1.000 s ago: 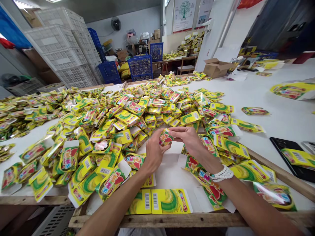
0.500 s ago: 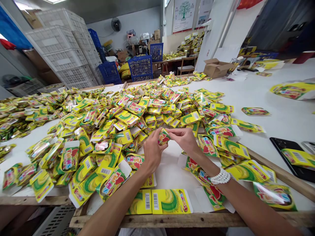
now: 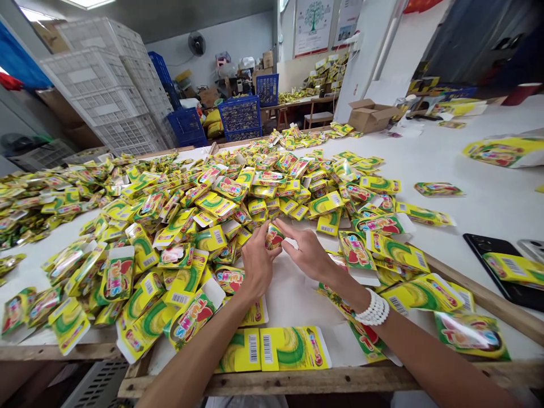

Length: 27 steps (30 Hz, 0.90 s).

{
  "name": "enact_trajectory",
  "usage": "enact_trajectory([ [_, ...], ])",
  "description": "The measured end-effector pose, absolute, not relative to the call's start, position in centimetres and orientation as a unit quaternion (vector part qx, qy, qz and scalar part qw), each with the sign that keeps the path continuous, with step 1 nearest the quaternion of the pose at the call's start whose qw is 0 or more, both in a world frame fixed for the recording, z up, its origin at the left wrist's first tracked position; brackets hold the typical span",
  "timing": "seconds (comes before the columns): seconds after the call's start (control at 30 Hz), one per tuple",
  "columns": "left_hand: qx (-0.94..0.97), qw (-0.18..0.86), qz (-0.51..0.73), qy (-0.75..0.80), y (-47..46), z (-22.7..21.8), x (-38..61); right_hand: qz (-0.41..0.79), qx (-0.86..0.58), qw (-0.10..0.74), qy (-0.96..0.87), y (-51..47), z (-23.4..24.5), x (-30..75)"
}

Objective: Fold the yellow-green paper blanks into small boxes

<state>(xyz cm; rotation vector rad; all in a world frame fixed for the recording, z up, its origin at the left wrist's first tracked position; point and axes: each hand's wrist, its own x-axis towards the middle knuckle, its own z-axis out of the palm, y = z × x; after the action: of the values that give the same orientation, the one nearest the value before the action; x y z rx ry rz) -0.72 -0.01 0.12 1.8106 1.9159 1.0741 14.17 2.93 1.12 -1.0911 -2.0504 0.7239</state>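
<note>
Left hand [image 3: 257,265]: fingers closed on a small box [image 3: 274,235], held just above the counter [image 3: 467,215] at the near edge of the pile [image 3: 204,198]. Right hand [image 3: 309,256]: fingers stretched out, tips against the box's right side; whether they grip it, cannot tell. Bracelet [image 3: 374,309] on right wrist. Phone [image 3: 495,255] well apart, far right.

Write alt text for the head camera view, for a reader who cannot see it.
Two bare hands meet over a white table: the left hand holds a small yellow carton and the right hand touches it. Flat yellow-green cartons lie heaped around them, and a black phone lies at the right.
</note>
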Motion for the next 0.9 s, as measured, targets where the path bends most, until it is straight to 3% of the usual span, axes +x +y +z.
enact_trajectory([
  [0.4, 0.615, 0.159, 0.376, 0.674, 0.0, 0.1, -0.9, 0.324, -0.388, 0.338, -0.794, 3.4, 0.4, 14.4],
  [0.67, 0.615, 0.15, 0.377, 0.676, 0.1, 0.3, -0.6, 0.318, -0.414, 0.401, -0.753, 3.1, 1.5, 14.5],
  [0.9, 0.617, 0.16, 0.338, 0.693, 0.0, 1.1, -0.5, 0.389, -0.406, 0.388, -0.731, 3.7, 1.5, 14.8],
])
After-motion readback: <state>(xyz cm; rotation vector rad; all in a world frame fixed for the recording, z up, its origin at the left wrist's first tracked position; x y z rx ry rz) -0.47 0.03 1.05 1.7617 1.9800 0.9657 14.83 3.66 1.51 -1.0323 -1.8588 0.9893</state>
